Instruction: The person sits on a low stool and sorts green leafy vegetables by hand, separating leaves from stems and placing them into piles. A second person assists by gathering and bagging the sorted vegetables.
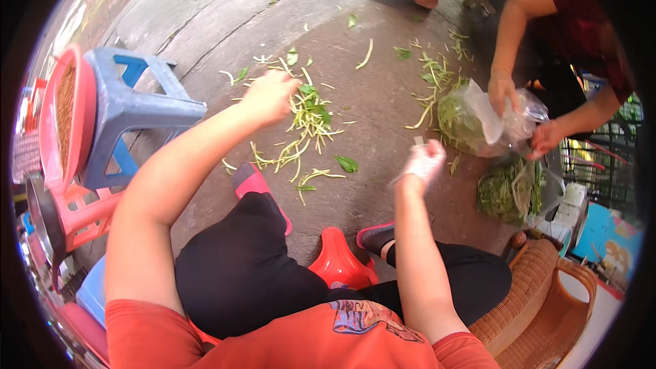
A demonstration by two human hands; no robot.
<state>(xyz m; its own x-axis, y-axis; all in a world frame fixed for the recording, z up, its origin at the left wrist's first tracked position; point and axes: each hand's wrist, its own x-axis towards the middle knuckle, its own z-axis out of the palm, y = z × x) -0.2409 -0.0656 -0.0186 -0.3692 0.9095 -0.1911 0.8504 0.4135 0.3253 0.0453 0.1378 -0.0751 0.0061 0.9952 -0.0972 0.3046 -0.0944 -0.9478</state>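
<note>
My left hand [271, 96] is over the left edge of a loose pile of cut green stems and leaves [310, 113] on the ground. Its fingers are curled and partly hidden, so I cannot tell whether they grip any stems. My right hand [424, 163] is raised between my knees and the other person, blurred. A small flat pale piece [419, 141] sticks up from its fingers; its kind is not clear. More stems [435, 74] lie scattered farther right, and a single leaf [347, 163] rests near the pile.
A person [579, 31] opposite handles a clear plastic bag of greens [461, 118]. Another bag of leaves [507, 189] stands below it. At left are a blue plastic stool [138, 107] and a pink basin [77, 113] with brown contents. A wicker chair [528, 287] is at right.
</note>
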